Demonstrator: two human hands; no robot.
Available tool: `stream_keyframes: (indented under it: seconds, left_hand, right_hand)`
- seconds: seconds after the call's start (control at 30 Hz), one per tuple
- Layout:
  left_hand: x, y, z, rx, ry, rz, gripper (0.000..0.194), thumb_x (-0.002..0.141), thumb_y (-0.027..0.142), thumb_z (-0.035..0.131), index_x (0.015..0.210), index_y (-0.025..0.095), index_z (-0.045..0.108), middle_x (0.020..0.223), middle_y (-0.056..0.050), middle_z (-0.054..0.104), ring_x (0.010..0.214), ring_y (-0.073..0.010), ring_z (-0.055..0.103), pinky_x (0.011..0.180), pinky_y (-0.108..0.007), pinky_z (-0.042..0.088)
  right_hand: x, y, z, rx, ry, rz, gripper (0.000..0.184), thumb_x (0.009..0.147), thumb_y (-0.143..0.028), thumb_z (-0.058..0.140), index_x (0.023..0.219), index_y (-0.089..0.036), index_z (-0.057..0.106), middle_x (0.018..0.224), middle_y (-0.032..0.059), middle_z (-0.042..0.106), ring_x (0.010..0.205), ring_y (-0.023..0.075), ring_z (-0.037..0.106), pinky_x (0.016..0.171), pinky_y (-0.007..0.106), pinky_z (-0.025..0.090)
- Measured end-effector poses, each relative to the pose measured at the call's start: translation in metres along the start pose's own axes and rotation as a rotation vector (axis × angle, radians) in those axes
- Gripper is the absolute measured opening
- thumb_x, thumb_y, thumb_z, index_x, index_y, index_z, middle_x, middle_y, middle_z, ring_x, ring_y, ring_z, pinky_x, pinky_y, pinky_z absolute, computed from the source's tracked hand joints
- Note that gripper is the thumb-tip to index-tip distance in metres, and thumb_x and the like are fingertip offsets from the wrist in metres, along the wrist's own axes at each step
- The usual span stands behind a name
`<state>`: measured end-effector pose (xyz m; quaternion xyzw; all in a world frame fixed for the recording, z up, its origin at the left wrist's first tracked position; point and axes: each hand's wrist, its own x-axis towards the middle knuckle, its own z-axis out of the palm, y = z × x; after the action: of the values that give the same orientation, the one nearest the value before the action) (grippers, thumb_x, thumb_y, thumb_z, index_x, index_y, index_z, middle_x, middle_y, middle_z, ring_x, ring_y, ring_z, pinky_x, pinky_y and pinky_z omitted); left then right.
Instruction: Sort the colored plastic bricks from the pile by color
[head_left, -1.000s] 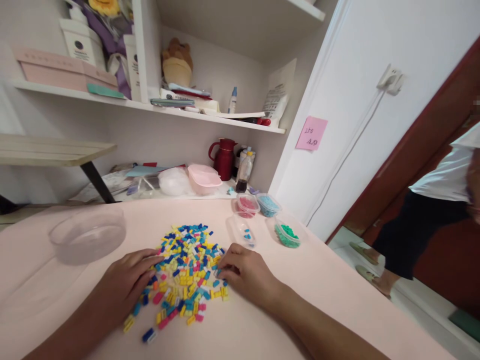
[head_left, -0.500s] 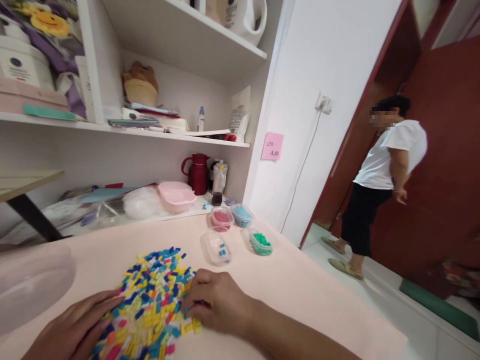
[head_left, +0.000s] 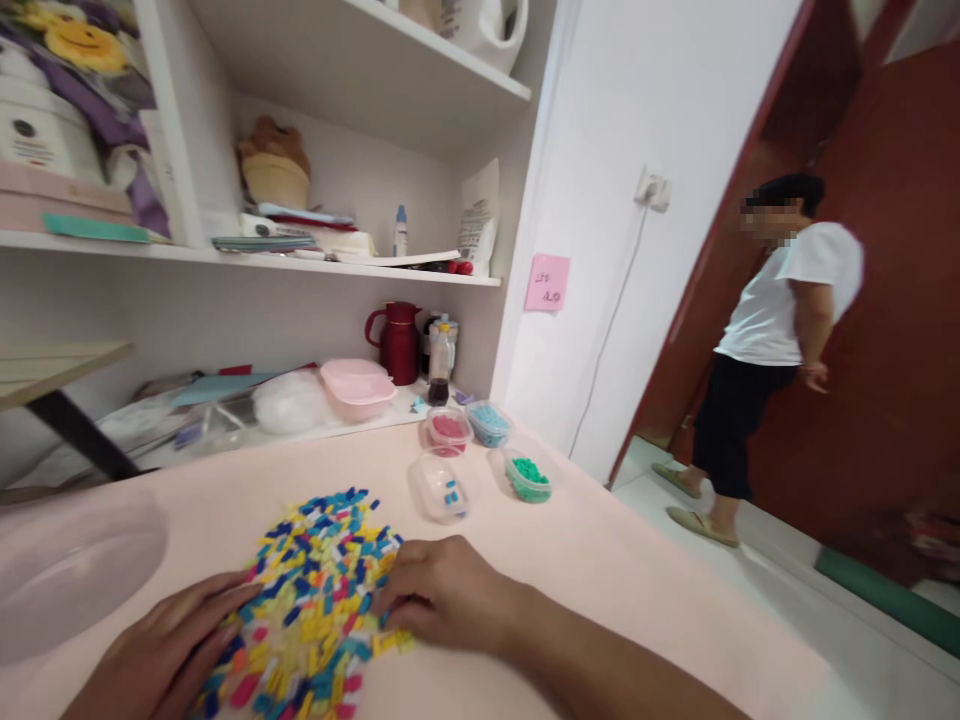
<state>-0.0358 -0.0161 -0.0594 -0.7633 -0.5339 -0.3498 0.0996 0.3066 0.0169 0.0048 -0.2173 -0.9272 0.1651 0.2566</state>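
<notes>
A spread-out pile of small coloured plastic pieces (head_left: 315, 590), in blue, yellow, teal, pink and white, lies on the pale pink tabletop. My left hand (head_left: 176, 640) rests flat along the pile's left edge, fingers stretched out and holding nothing. At the right edge, my right hand (head_left: 450, 595) has its fingers curled down into the pieces in a pinch. A bit of blue shows by its fingertips, but whatever is between them is hidden. Beyond that hand stands a clear tub (head_left: 442, 490) with a few blue pieces inside.
Behind are tubs of red pieces (head_left: 450, 432), light blue pieces (head_left: 489, 424) and green pieces (head_left: 529, 478). A large clear basin (head_left: 82, 570) sits at left. A pink box (head_left: 358, 388) and red jug (head_left: 399, 343) stand under shelves. A person (head_left: 780, 300) stands by the door.
The view has shifted slightly, so the table items appear a little farther right. Both hands keep their places at the pile, the right one still pinching.
</notes>
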Motion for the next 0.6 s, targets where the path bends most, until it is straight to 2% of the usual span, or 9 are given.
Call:
stream_keyframes:
  seconds: [0.07,0.13,0.27,0.47,0.6]
  left_hand:
    - [0.002,0.005,-0.008,0.038,-0.045,0.046,0.034,0.089,0.05,0.047,0.113,0.041,0.069,0.119,0.003,0.072,0.104,-0.019,0.069,0.087,-0.029,0.056]
    - [0.004,0.008,-0.014,0.056,-0.083,0.082,0.032,0.089,0.046,0.049,0.113,0.04,0.069,0.117,0.003,0.072,0.103,-0.0176,0.069,0.087,-0.026,0.056]
    - [0.004,0.015,-0.018,0.073,-0.123,0.037,0.033,0.091,0.04,0.047,0.116,0.037,0.069,0.12,0.0,0.071,0.107,-0.0191,0.067,0.089,-0.03,0.055]
    - [0.002,0.016,-0.015,0.037,-0.141,0.002,0.034,0.091,0.042,0.045,0.114,0.035,0.07,0.121,-0.001,0.071,0.108,-0.021,0.065,0.091,-0.035,0.054]
    - [0.0,0.012,-0.011,0.033,-0.148,0.004,0.034,0.091,0.041,0.044,0.115,0.036,0.069,0.123,0.0,0.069,0.111,-0.0205,0.064,0.092,-0.035,0.052]
  right_hand:
    - [0.001,-0.003,-0.003,0.037,-0.002,-0.003,0.015,0.09,-0.031,0.062,0.096,-0.022,0.072,0.092,0.0031,0.071,0.086,0.0137,0.066,0.076,0.019,0.049]
    - [0.001,-0.005,-0.009,0.075,0.053,0.001,0.015,0.091,-0.029,0.06,0.095,-0.021,0.072,0.091,0.0043,0.07,0.082,0.0137,0.065,0.073,0.02,0.049]
    - [0.0,0.001,-0.028,0.079,0.274,0.121,0.016,0.093,-0.029,0.056,0.094,-0.022,0.07,0.087,0.0055,0.068,0.073,0.0144,0.062,0.063,0.023,0.048]
    - [-0.007,0.026,-0.047,-0.046,0.665,0.354,0.024,0.091,-0.04,0.057,0.092,-0.021,0.07,0.084,0.0054,0.065,0.062,0.0151,0.057,0.059,0.029,0.047]
    - [-0.01,0.04,-0.047,0.004,0.719,0.479,0.029,0.089,-0.042,0.058,0.107,-0.021,0.068,0.086,0.004,0.063,0.059,0.0136,0.056,0.058,0.029,0.05]
